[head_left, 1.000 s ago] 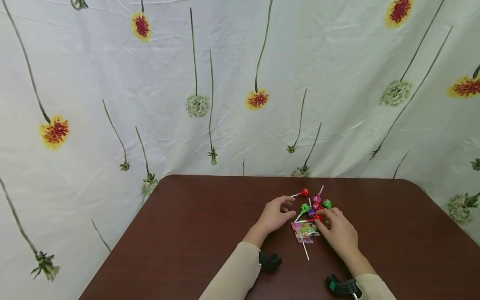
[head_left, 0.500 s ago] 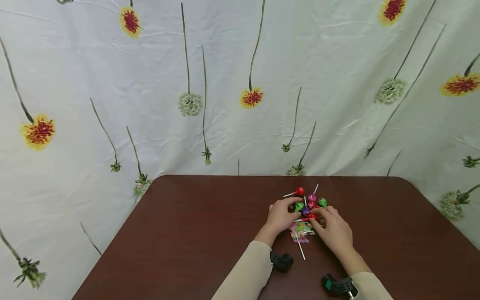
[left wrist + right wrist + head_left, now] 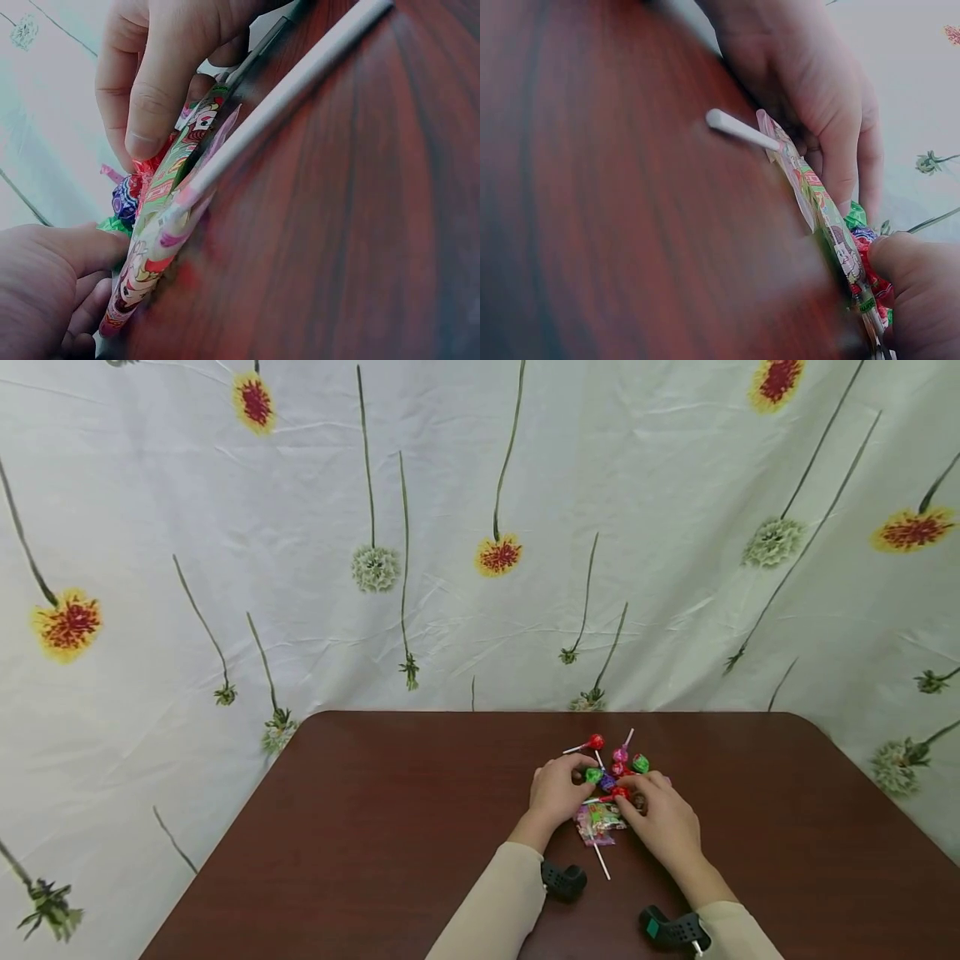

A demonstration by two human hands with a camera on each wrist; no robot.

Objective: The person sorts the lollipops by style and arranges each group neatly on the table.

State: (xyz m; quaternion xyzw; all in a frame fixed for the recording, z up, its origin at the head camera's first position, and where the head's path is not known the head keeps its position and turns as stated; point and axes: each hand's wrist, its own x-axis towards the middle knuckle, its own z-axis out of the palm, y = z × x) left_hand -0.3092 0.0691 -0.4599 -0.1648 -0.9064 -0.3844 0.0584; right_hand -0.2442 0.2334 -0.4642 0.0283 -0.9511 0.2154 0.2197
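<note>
My left hand (image 3: 557,792) is at the left side of a small pile of wrapped lollipops, its thumb and index finger curled round a green lollipop (image 3: 593,775). Opposite it, my right hand (image 3: 666,822) pinches a red lollipop (image 3: 619,792) whose white stick points left. Between the hands lies a purple-blue lollipop (image 3: 607,782). Just in front is a flat, colourful printed candy packet (image 3: 606,816); a white stick (image 3: 602,862) juts from it toward me. In the left wrist view, the thumb touches the green wrapper (image 3: 114,225).
Behind the hands lie a pink lollipop (image 3: 620,755), another green lollipop (image 3: 641,763) and a separate red lollipop (image 3: 596,742). A brown wrapped candy (image 3: 639,802) is partly under my right hand. All rest on a dark brown table (image 3: 375,827), before a flowered cloth (image 3: 450,635).
My left hand has moved right to the green lollipop and closed its fingers round it. The purple lollipop's stick tilts more to the left. My right hand stays at the red lollipop.
</note>
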